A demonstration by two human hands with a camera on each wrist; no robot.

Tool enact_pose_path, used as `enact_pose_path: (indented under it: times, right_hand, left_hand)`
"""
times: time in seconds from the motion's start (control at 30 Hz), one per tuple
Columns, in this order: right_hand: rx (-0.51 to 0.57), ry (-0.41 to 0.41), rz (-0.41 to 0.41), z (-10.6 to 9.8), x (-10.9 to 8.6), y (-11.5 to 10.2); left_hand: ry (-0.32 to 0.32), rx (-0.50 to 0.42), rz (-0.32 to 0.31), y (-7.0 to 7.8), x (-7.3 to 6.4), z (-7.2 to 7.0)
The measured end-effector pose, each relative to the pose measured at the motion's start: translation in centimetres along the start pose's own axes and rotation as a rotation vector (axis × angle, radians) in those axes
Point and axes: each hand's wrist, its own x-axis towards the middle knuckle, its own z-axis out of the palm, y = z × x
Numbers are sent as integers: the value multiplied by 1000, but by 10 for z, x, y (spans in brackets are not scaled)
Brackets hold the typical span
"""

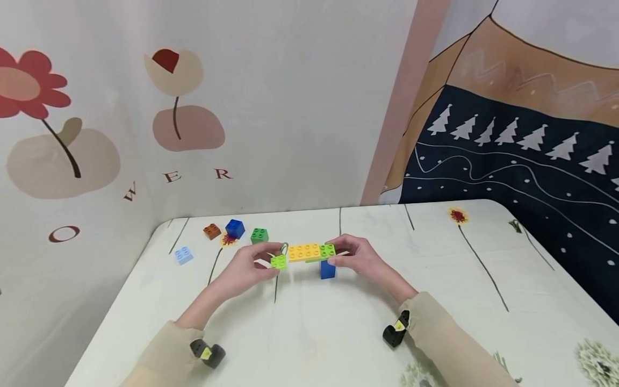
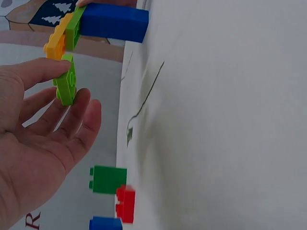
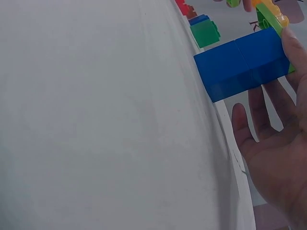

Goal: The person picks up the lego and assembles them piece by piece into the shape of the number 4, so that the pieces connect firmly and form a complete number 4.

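Between thumb and fingers, my left hand (image 1: 246,269) pinches a small lime green brick (image 2: 66,84), its studs facing up in the head view. It sits close to the left end of a yellow brick (image 1: 303,252); whether the two touch, I cannot tell. The yellow brick lies on a longer lime green brick (image 1: 328,251), reaching out sideways to the left. Under that lime brick stand two stacked blue bricks (image 3: 242,64). My right hand (image 1: 357,255) grips the right end of this lime brick, thumb in front and fingers behind.
Loose bricks lie at the table's back left: a green brick (image 1: 259,235), a blue brick (image 1: 235,229), a brown brick (image 1: 211,231) and a light blue brick (image 1: 184,255). The left wrist view also has a red brick (image 2: 125,203). Behind the white table (image 1: 309,333) hangs printed cloth.
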Motion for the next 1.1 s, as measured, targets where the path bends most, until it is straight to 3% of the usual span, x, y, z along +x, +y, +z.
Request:
enact_pose_path:
  times: [0.23,0.57,0.8,1.1]
  right_hand:
    - [-8,-10,-9,0,1,1]
    - [-33,1,-17,0,1,1]
    - [-25,-5,-14,0,1,1]
    - [-18,-18,-16,-1,0,0]
  left_hand:
    - [17,-17,-8,7,8,15]
    - [5,-72,12,19,15,24]
    - [32,-144,21,17,16,30]
    - [53,-279,-53,14,19,37]
